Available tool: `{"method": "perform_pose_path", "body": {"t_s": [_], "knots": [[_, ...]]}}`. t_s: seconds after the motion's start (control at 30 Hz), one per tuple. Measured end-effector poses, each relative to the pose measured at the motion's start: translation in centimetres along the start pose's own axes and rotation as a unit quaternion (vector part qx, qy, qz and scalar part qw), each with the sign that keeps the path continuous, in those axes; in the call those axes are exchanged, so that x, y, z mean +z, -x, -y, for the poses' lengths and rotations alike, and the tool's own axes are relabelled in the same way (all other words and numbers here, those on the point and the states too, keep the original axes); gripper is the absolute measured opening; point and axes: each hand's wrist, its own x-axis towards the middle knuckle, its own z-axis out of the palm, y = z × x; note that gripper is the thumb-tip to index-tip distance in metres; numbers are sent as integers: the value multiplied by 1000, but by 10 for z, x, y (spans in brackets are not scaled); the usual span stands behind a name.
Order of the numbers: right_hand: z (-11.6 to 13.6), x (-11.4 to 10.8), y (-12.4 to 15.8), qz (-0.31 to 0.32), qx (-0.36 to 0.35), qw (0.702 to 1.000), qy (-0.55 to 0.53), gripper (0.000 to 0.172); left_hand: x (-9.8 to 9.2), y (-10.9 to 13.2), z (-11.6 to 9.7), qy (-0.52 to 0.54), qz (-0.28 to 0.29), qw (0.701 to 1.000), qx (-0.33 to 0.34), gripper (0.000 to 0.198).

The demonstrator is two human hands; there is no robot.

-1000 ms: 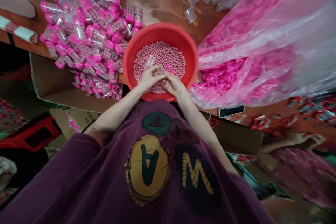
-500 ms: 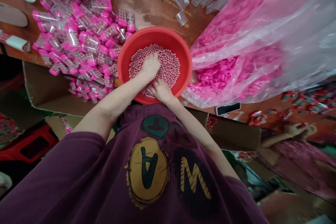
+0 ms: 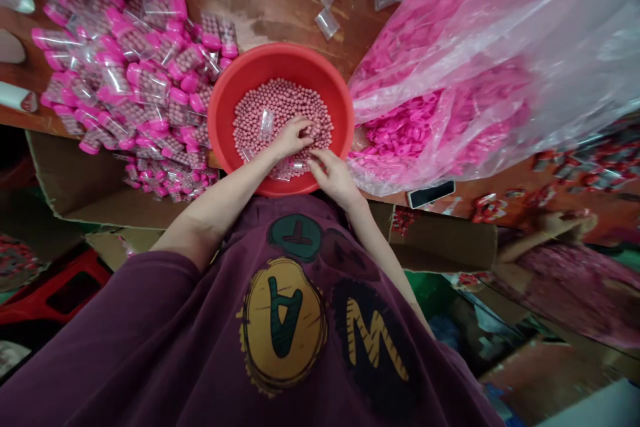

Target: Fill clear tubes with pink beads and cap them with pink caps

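Observation:
Pink beads [image 3: 260, 97] fill the bottom of a red plastic basin [image 3: 217, 113]. My left hand [image 3: 293, 138] is over the beads, its fingers curled round what looks like a small clear tube with beads [image 3: 313, 130], partly hidden by the fingers. Close by, above the basin's near right side, my right hand [image 3: 334, 177] has its thumb and fingers apart, with nothing visible in it. A clear tube [image 3: 267, 124] lies on the beads, and several more are by the near wall, partly under my left wrist.
To the left is a heap of bead-filled tubes with pink caps [image 3: 150, 87]. Clear tubes [image 3: 327, 23] lie at the back. A plastic bag of pink caps [image 3: 400, 133] is on the right, near a phone [image 3: 431, 193]. Another person's hand [image 3: 560, 223] is at the far right.
Both hands have come up out of the beads, and my right hand has moved right. Clear tubes now show on the beads. The view has shifted slightly right.

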Motion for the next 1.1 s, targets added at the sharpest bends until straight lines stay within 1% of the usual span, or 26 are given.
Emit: {"method": "perform_pose_path", "body": {"t_s": [0.07,0.1,0.17,0.27,0.33,0.43,0.47,0.53,0.63,0.67,0.7,0.73,0.8,0.87,0.97,1.03,1.1], "knots": [[-7,-9,-2,-60,8,996,-65,44,-13,13,1,92,-25,995,0,46],[-9,-13,-5,-83,12,992,-93,44,-19,20,-1,136,-24,990,0,42],[-11,-20,-15,-111,13,984,-136,43,-32,33,-8,225,4,974,-3,32],[-5,-32,-32,-115,-21,983,-141,39,-44,48,-25,329,55,943,-15,29],[3,-41,-42,-107,-62,987,-101,37,-47,53,-36,371,71,925,-33,31],[19,-52,-50,-70,-120,990,-25,41,-45,54,-46,417,78,904,-54,28],[23,-55,-51,-54,-134,990,-8,43,-44,53,-48,422,77,902,-57,30],[30,-58,-50,-24,-147,989,12,44,-40,52,-50,403,61,911,-62,45],[35,-61,-46,18,-134,991,16,41,-38,53,-50,349,1,934,-79,64],[35,-61,-45,33,-123,992,8,39,-37,55,-49,341,-8,936,-82,70],[34,-62,-44,51,-111,993,-5,36,-37,57,-50,341,-3,937,-81,76],[34,-62,-45,72,-98,992,-23,33,-37,59,-50,343,14,936,-77,82],[31,-64,-48,117,-79,989,-54,27,-36,63,-51,344,62,935,-66,91],[28,-64,-53,154,-68,983,-67,23,-33,64,-51,332,77,938,-65,93],[23,-62,-59,183,-46,979,-81,18,-25,59,-44,331,51,939,-75,92],[20,-57,-60,181,-36,978,-98,17,-21,55,-37,335,38,938,-75,92],[17,-51,-57,158,-38,982,-99,19,-20,52,-30,326,33,941,-79,95]]}}
